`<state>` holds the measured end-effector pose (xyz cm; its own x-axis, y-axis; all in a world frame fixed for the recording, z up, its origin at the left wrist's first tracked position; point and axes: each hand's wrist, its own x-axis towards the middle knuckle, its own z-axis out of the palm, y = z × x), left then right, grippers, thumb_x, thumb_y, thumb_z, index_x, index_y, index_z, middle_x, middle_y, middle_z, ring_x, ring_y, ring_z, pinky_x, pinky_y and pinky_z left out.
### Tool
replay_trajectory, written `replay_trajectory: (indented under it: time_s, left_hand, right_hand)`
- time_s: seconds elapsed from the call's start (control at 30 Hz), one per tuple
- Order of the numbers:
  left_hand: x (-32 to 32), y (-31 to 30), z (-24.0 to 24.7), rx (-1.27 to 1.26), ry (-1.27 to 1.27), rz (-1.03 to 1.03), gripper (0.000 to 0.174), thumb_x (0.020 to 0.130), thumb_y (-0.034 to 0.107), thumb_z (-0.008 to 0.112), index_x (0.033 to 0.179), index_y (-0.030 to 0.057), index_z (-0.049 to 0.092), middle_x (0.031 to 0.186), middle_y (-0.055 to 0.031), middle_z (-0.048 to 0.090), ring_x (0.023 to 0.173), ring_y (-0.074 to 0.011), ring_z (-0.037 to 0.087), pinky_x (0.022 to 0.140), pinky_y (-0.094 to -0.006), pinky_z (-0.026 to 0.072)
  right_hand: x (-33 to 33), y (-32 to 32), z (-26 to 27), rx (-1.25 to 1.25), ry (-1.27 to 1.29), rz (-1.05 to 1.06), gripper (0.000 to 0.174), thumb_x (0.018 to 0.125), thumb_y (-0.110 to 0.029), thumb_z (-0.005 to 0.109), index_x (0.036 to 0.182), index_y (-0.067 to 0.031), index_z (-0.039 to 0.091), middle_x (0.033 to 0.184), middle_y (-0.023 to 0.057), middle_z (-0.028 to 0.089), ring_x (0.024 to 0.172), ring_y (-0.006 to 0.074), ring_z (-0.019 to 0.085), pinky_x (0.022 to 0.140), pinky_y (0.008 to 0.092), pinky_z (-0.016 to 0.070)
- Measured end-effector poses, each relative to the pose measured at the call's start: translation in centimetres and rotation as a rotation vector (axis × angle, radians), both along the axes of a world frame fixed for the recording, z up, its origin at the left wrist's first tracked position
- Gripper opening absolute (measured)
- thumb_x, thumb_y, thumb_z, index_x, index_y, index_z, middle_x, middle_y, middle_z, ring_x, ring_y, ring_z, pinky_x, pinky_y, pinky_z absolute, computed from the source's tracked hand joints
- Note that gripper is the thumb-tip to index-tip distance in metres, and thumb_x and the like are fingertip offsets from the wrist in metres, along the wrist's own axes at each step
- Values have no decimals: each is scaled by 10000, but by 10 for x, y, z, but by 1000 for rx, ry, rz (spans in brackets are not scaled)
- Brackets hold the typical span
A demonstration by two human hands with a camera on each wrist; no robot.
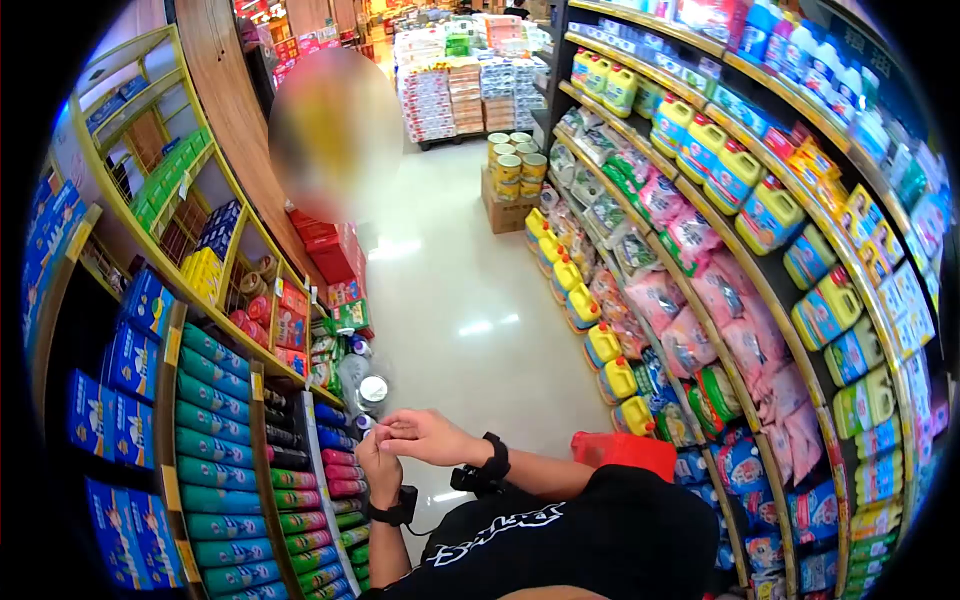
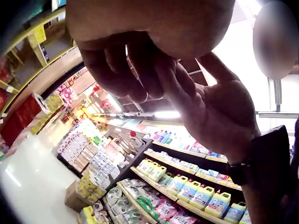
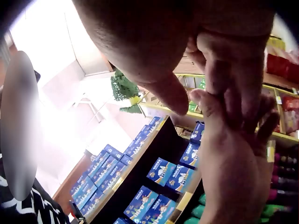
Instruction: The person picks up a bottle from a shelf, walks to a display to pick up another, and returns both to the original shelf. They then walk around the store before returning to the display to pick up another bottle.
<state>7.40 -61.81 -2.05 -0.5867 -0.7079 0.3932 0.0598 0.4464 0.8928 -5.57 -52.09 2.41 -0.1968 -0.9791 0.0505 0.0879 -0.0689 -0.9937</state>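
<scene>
In the head view my left hand point(image 1: 378, 468) and right hand point(image 1: 432, 438) meet in front of my body, low over the aisle. The right hand's fingers lie across the fingers of the left hand. Seen from the left wrist, the left hand point(image 2: 140, 60) has loosely bent fingers that touch those of the right hand point(image 2: 219, 105). The right wrist view shows the left hand point(image 3: 233, 158) with its thumb up against the right hand's fingers. No item shows between the hands, though the overlapping fingers hide part of the contact.
Left of me, shelves hold green-teal bottles point(image 1: 215, 450) and blue boxes point(image 1: 120, 425). Shelves at right carry yellow jugs point(image 1: 735, 180) and pink bags point(image 1: 760, 340). A red basket point(image 1: 625, 455) is by my right arm. Cans on a carton point(image 1: 505, 212) and stacked packs point(image 1: 465, 95) stand ahead.
</scene>
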Motion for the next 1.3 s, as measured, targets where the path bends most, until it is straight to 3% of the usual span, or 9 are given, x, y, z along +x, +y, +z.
replay_trajectory:
  time_s: [0.43, 0.47, 0.7, 0.73, 0.9, 1.07, 1.17, 1.2, 1.3]
  left_hand:
    - [-129, -184, -47, 233, -184, -8, 563, 1043, 445, 523, 762, -31, 629, 608, -80, 600, 582, -111, 525, 528, -318, 407]
    - [-138, -205, -58, 261, -241, -35, 452, 1028, 349, 564, 802, -33, 650, 672, -37, 633, 648, -89, 549, 549, -302, 415]
    - [-246, -357, -55, 36, -488, -223, 193, 852, 153, 594, 773, -21, 628, 678, -191, 661, 600, -350, 648, 531, -394, 460]
    - [-264, -381, -53, -25, -408, -295, 215, 862, 171, 611, 779, -27, 615, 693, -209, 660, 676, -422, 654, 572, -425, 502]
    - [-351, -470, -30, -138, -237, -334, 299, 881, 195, 667, 1047, -48, 614, 939, -247, 672, 835, -411, 686, 671, -456, 562]
    - [-433, -521, -6, -1, -161, -366, 399, 896, 229, 697, 1163, -39, 569, 1065, -211, 630, 822, -332, 684, 684, -387, 577]
    - [-488, -549, -16, 25, -125, -370, 380, 878, 136, 704, 1172, -40, 539, 1065, -179, 601, 802, -294, 677, 669, -359, 577]
    - [-507, -558, -18, 30, -123, -363, 371, 871, 110, 704, 1168, -39, 537, 1048, -175, 597, 807, -292, 677, 668, -359, 576]
    - [-565, -589, -19, 7, -165, -336, 375, 857, 36, 687, 1180, -35, 511, 1009, -170, 574, 832, -289, 678, 681, -352, 576]
  right_hand:
    - [-146, -184, -19, 61, 339, 60, 521, 886, -227, 727, 1297, 34, 542, 1094, 193, 688, 955, 244, 697, 842, 353, 552]
    - [-159, -201, -15, 58, 369, 55, 524, 882, -231, 728, 1296, 32, 544, 1075, 194, 687, 931, 255, 697, 815, 356, 553]
    - [-246, -352, -35, -19, 859, 84, 552, 889, -245, 714, 1321, 32, 510, 1166, 209, 630, 843, 288, 698, 755, 373, 563]
    - [-262, -370, -27, 29, 783, 85, 563, 891, -250, 714, 1327, 35, 502, 1213, 223, 604, 869, 291, 698, 768, 371, 567]
    - [-329, -450, 6, 102, 659, -4, 626, 898, -283, 724, 1360, 54, 469, 1378, 289, 494, 1010, 320, 684, 807, 359, 585]
    - [-396, -503, -6, 24, 705, -261, 769, 866, -392, 765, 1409, 64, 468, 1522, 301, 363, 1371, 431, 430, 1149, 445, 345]
    - [-450, -534, -17, -5, 714, -293, 810, 866, -392, 769, 1441, 64, 428, 1550, 302, 311, 1376, 430, 426, 1134, 451, 363]
    - [-466, -545, -17, -2, 415, -245, 854, 873, -402, 765, 1464, 76, 377, 1556, 305, 268, 1331, 392, 482, 1090, 426, 443]
    - [-528, -577, -18, 40, 684, -255, 913, 872, -385, 775, 1501, 80, 304, 1570, 314, 216, 1312, 370, 509, 1059, 403, 482]
